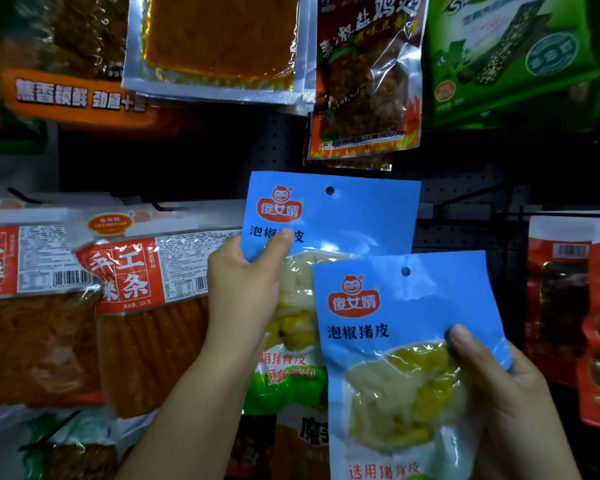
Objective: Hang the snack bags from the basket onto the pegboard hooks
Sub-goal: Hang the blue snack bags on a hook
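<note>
My left hand (245,282) grasps the upper blue snack bag (343,216) at its left edge, thumb pressed on the front face below the logo, fingers curled behind. This bag is raised in front of the black pegboard (465,233), upright with a slight tilt; its hang hole (329,190) is at top centre and not on any hook.

My right hand (499,386) grasps the lower blue snack bag (395,327) at its right edge, thumb on the front beside the clear window, fingers behind. This bag sits lower and to the right, overlapping the first bag's lower right corner.

A bare black hook (465,197) projects from the pegboard just right of the upper bag. Red-labelled packs (129,271) hang to the left; a dark red pack (364,84) hangs directly above.
</note>
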The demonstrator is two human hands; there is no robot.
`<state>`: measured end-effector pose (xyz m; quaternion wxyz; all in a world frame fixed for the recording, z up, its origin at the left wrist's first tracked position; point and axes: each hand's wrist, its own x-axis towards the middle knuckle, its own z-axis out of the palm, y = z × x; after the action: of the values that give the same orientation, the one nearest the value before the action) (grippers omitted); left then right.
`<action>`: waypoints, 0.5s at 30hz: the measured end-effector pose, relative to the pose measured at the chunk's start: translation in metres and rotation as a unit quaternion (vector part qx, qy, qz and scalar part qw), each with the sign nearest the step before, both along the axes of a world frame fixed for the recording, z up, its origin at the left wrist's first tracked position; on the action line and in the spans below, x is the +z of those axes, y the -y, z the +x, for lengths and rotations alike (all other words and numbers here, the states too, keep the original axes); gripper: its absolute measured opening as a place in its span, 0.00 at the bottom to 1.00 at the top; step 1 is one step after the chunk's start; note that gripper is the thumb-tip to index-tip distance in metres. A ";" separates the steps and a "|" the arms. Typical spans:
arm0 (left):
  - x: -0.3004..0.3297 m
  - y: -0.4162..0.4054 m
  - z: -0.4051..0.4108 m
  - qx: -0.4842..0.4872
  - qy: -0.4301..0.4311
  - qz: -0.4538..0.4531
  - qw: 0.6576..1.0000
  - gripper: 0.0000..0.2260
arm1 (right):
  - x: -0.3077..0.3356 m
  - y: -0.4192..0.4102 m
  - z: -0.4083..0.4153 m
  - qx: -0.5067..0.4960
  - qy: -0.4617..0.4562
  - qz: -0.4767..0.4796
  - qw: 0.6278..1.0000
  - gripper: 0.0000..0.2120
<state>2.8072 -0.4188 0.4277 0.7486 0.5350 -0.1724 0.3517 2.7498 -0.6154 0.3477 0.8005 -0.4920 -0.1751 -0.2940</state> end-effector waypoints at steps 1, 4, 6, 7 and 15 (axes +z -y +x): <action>0.000 0.000 0.000 0.002 -0.002 0.009 1.000 0.04 | 0.006 -0.005 -0.003 -0.024 -0.023 -0.001 0.999 0.16; -0.001 -0.001 0.000 0.013 -0.010 0.030 0.999 0.04 | 0.002 -0.005 0.006 -0.049 -0.042 0.014 0.998 0.19; 0.000 -0.002 0.002 0.022 -0.013 0.040 0.999 0.04 | 0.000 -0.003 0.007 -0.056 -0.043 0.011 0.997 0.20; 0.000 -0.003 0.004 0.029 -0.013 0.047 0.998 0.05 | -0.003 -0.004 0.009 -0.053 -0.040 0.004 0.998 0.20; -0.008 -0.001 0.042 0.037 -0.055 0.069 0.995 0.05 | -0.008 0.000 0.013 -0.048 -0.067 0.020 0.996 0.19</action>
<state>2.8495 -0.4180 0.4198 0.7046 0.6102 -0.1348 0.3362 2.7624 -0.6154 0.3398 0.8048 -0.5026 -0.0918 -0.3021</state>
